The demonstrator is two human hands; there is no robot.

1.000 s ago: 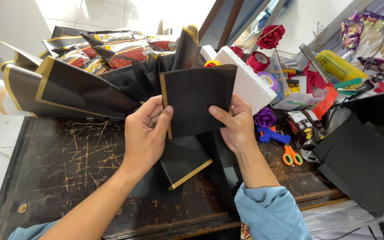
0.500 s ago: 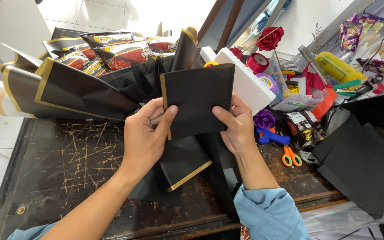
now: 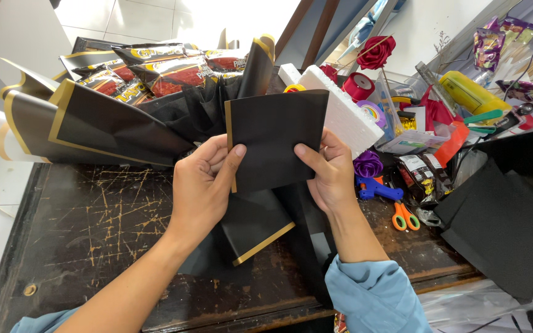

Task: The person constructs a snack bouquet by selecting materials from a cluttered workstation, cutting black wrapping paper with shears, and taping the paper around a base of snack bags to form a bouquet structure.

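Over on the left, a big bouquet wrap of black sheets edged in gold lies on its side across the back of the scratched dark table, with red snack packets tucked into its open end. The person's left hand is closed on the left edge of a black paper sheet, thumb pressed to its front near the gold strip, fingers curled behind. The sheet stands upright between both hands, raised above the table. Below it another gold-edged black sheet lies flat. The right hand pinches the sheet's lower right part, thumb on its face. Further right sit a white foam block, a purple ribbon rose, orange-handled scissors and black sheets.
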